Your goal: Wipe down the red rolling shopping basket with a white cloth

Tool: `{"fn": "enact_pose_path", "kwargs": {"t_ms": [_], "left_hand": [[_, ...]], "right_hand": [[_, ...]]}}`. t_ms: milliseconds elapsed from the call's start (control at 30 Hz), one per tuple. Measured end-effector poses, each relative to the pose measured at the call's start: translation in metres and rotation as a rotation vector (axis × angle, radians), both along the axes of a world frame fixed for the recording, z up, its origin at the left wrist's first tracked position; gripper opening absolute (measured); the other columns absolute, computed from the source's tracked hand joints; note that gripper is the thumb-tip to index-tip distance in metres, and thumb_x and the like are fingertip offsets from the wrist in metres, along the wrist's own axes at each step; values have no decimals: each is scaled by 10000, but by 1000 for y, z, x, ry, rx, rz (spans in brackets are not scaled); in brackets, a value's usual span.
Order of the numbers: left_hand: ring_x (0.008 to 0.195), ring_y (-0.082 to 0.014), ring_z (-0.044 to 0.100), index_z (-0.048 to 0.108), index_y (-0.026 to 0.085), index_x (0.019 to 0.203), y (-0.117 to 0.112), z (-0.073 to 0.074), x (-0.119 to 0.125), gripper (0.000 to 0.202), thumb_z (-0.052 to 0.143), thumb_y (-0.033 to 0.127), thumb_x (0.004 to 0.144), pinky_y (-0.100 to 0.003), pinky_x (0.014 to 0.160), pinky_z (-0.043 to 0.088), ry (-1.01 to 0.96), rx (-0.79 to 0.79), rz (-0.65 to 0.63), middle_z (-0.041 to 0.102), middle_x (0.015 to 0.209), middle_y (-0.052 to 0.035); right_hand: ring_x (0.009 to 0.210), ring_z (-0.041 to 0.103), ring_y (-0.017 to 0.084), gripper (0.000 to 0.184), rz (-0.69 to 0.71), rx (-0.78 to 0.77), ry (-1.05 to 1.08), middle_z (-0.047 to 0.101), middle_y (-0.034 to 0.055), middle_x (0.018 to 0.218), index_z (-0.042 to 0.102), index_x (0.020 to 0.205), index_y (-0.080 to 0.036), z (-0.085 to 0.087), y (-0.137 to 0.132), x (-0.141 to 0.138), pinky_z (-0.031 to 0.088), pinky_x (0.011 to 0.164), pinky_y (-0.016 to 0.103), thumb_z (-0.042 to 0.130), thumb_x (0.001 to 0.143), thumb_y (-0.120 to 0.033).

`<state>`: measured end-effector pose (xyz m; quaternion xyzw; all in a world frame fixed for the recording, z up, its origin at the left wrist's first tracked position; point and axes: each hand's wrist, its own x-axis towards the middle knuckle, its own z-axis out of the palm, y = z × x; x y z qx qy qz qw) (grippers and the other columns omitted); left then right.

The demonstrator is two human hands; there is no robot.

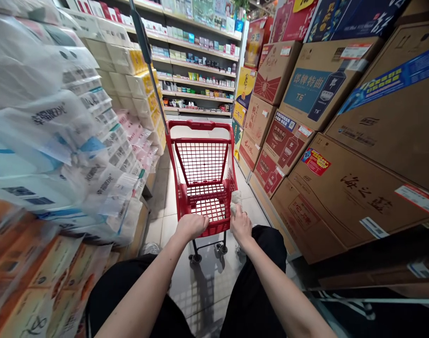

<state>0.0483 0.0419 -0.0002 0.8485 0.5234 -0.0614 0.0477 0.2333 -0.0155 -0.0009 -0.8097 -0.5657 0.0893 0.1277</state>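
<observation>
Plainly, the red shopping cart [204, 183] is placed on the tiled floor [157, 227] in the middle of the aisle, upright, with its handle [200, 125] turned to the far side. Its near edge is gripped by the left hand [194, 226], whose fingers are curled in tightly. In the right hand [241, 225] a pale cloth [236, 198] is held, bunched between bent fingers and thumb, against the cart's right side near the front corner.

The cart can be judged stiff and fairly light, its basket being formed of open lattice, probably plastic. Because it is carried on castors [195, 258], it may roll easily if pushed, so a firm hold is best taken on the solid rim or the handle rather than on the thin mesh. The cloth looks soft and limp, and is best pinched in a folded wad.

At the cart's left handle corner a dark pole [144, 42] is seen rising. Close in, the near side is flanked by dark-trousered legs [256, 272]. Farther out, the aisle is narrowed on the left by plastic-wrapped tissue packs [91, 136] and on the right by stacked liquor cartons [308, 89]; sideways room is thus limited. The far end is closed off by stocked shelves [200, 43].
</observation>
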Motion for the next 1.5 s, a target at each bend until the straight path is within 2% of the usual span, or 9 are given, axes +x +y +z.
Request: {"fn": "enact_pose_path", "kwargs": {"t_ms": [200, 467, 700, 800, 967, 1067, 1167, 1333, 1500], "left_hand": [[773, -258, 643, 674, 154, 738, 1, -3, -4, 577, 180, 395, 914, -377, 704, 451, -24, -8, 9, 694, 818, -147], [746, -239, 642, 651, 149, 694, -2, 3, -11, 529, 219, 352, 921, -369, 712, 445, -11, -12, -53, 686, 772, -159], [664, -217, 629, 643, 153, 689, -18, 6, -8, 606, 138, 369, 947, -345, 672, 448, 10, 0, -224, 667, 697, -133], [658, -207, 630, 652, 156, 714, -22, 4, -3, 601, 141, 366, 949, -330, 669, 445, -4, 11, -243, 668, 694, -124], [668, -219, 637, 650, 154, 659, -16, 2, -9, 634, 139, 403, 941, -327, 654, 446, -10, 35, -155, 675, 704, -122], [708, -225, 644, 653, 151, 678, -14, 3, -10, 643, 130, 420, 937, -329, 665, 449, -21, 63, -68, 684, 748, -125], [738, -213, 644, 656, 148, 726, -16, 5, 7, 625, 130, 410, 939, -313, 676, 447, -52, 56, 24, 687, 787, -125], [826, -229, 639, 660, 155, 798, -9, 8, 53, 581, 170, 438, 929, -327, 740, 439, -149, -90, 61, 689, 860, -129], [816, -234, 640, 645, 169, 805, 7, 8, 57, 530, 172, 379, 918, -313, 681, 432, -175, -167, 73, 690, 894, -116]], "right_hand": [[828, 637, 190, 406, 140, -116, -74, 675, 46, 903, 481, 1206, -285, 17, 10, 18, 417, 727, 286, 219, 964, -478], [813, 640, 196, 390, 119, -73, -106, 662, 48, 906, 429, 1239, -309, 9, 4, 4, 429, 706, 294, 202, 967, -471], [919, 622, 202, 360, 129, -68, -231, 600, 124, 1075, 420, 1276, -262, 26, 56, 17, 439, 755, 299, 236, 968, -284], [888, 636, 200, 466, 140, -74, -238, 624, 131, 1017, 278, 1400, -224, 30, 77, 21, 447, 742, 295, 241, 940, -162], [877, 649, 212, 616, 120, -77, -189, 652, 157, 980, -11, 1474, -112, 23, 82, 20, 457, 751, 312, 255, 920, -147], [899, 649, 230, 616, 107, -67, -130, 656, 166, 1007, -7, 1474, -102, 20, 80, 17, 460, 758, 328, 267, 944, -255], [936, 644, 243, 617, 107, -60, -75, 656, 167, 1040, -5, 1472, -109, 21, 82, 14, 456, 779, 342, 242, 964, -357], [947, 647, 241, 682, 161, -78, 26, 673, 173, 1013, -89, 1453, -66, 25, 83, 7, 447, 801, 339, 236, 971, -424], [934, 651, 261, 699, 192, -73, 72, 672, 186, 1018, -55, 1453, -41, 18, 86, -5, 455, 787, 361, 250, 960, -431]]}}
